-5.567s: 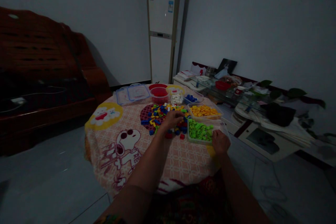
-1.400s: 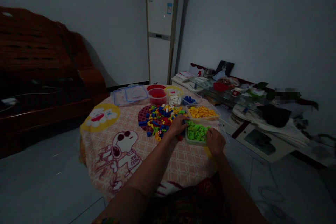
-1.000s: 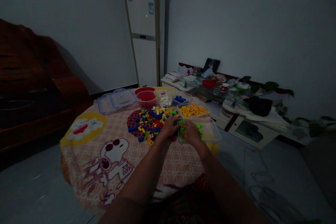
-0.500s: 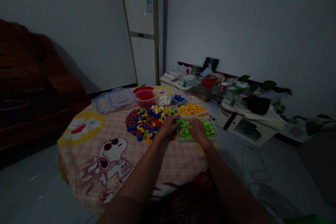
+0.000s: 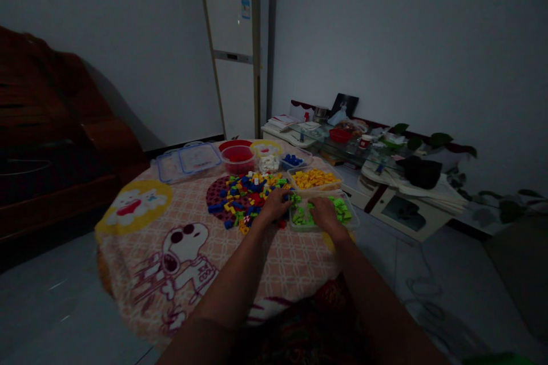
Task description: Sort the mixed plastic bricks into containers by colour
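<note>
A clear plastic box [image 5: 314, 227] near the table's right edge holds light green toy bricks [image 5: 342, 209]. My left hand [image 5: 275, 205] is at the box's left rim, its fingers closed over that edge. Inside the box is my right hand [image 5: 324, 214], fingers apart and bent down among the bricks. Some green bricks lie left of it, more to the right, with bare box floor between. Left of my hands is a mixed pile of bricks [image 5: 244, 197] in several colours. A box of yellow bricks [image 5: 314, 178] stands right behind the green one.
Farther back are a box of blue bricks [image 5: 293, 159], white bricks [image 5: 269, 163] and a round tub [image 5: 237, 164] with red contents. Clear lids [image 5: 188, 161] lie at the back left. A patterned cloth [image 5: 141, 256] covers the table. A cluttered glass-topped cabinet [image 5: 359, 154] stands beyond.
Green bricks have shifted within the box, baring more of its floor left of my right hand. My left hand stays at the rim. The view has moved slightly.
</note>
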`<move>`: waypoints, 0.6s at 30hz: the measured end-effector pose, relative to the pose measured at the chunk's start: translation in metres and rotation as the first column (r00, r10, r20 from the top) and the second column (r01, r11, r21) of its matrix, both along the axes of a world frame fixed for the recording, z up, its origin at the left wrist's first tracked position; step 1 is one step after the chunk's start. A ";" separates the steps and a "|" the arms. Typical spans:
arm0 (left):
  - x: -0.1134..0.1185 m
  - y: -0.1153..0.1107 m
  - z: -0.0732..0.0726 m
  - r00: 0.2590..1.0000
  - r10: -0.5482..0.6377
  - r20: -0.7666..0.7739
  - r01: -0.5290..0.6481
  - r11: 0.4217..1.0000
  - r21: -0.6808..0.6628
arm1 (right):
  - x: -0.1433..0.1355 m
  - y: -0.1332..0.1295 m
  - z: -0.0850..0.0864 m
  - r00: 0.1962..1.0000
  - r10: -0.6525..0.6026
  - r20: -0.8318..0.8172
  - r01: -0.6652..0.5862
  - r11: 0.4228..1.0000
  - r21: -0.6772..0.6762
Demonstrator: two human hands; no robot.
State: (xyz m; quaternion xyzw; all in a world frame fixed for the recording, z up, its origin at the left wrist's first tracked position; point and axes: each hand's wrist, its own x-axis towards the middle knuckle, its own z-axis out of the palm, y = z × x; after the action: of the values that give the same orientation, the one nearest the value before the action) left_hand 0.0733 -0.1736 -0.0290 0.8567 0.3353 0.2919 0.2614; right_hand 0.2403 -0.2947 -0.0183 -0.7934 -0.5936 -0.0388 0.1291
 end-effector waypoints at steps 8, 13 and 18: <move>-0.003 0.000 0.001 1.000 -0.017 -0.016 0.017 1.000 0.017 | 0.009 -0.013 0.001 0.991 -0.119 0.064 0.117 0.993 0.031; -0.001 -0.009 0.004 0.995 -0.104 -0.011 0.105 0.992 0.076 | 0.005 -0.019 -0.009 0.980 -0.185 0.078 0.178 0.979 0.096; -0.017 0.003 0.014 0.999 0.019 0.048 -0.021 0.999 0.032 | 0.001 -0.020 -0.010 0.974 -0.208 0.092 0.198 0.974 0.110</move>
State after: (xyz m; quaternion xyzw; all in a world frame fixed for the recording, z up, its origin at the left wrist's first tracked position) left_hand 0.0564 -0.1705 -0.0150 0.8502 0.3326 0.3205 0.2524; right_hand 0.2417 -0.3148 -0.0280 -0.8395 -0.5124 -0.1224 0.1332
